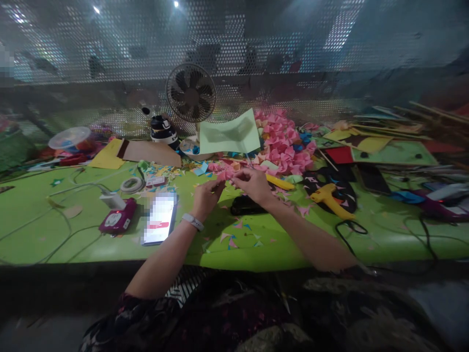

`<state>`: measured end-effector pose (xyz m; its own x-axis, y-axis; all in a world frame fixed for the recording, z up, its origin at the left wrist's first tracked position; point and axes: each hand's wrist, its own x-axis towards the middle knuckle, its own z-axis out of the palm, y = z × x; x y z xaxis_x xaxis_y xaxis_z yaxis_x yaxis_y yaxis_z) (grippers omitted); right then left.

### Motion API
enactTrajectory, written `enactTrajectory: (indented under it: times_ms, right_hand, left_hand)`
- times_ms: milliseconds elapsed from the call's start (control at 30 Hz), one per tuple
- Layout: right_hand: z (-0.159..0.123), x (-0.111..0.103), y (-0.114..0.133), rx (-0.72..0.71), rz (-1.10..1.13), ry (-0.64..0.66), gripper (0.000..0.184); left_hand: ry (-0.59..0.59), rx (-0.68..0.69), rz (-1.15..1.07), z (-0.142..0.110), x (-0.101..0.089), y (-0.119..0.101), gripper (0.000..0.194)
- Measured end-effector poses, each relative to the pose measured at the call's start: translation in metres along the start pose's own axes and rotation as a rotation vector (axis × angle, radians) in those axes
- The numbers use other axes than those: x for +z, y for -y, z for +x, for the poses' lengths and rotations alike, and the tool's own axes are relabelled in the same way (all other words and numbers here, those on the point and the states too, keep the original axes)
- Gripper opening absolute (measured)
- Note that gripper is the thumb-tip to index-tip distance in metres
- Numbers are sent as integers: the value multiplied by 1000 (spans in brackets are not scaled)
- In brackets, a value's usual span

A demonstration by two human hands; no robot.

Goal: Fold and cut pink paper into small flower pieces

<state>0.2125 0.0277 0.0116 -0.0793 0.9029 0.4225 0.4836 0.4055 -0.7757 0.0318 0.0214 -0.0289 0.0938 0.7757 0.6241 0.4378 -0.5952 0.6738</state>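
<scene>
My left hand [205,195] and my right hand [252,186] meet above the green table [73,230], fingers pinched together on a small pink folded paper piece [226,179] between them. A white band sits on my left wrist. Just behind my hands lies a heap of pink folded paper pieces [284,142]. A black object [246,205] rests on the table under my right hand.
A lit phone [160,218], a magenta device [117,220], tape roll [132,184], small fan [190,93], light green sheet [230,133], yellow glue gun [330,198] with black cord, and coloured paper scraps lie around. Card sheets and sticks crowd the right.
</scene>
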Motion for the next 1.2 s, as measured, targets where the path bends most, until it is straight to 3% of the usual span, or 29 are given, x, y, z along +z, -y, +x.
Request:
enactTrajectory:
  times_ms: [267,633,1200]
  right_hand:
    - [1,2,-3,-7,-39,3,10]
    - [0,0,-1,-2,-81,15,7]
    - [-4,-2,6,-73,-287,16,8]
  left_hand:
    - [9,130,160,1,-1,-1,20]
    - [39,173,212,0,0,-1,24]
    - [86,111,178,-1,-3,-2,29]
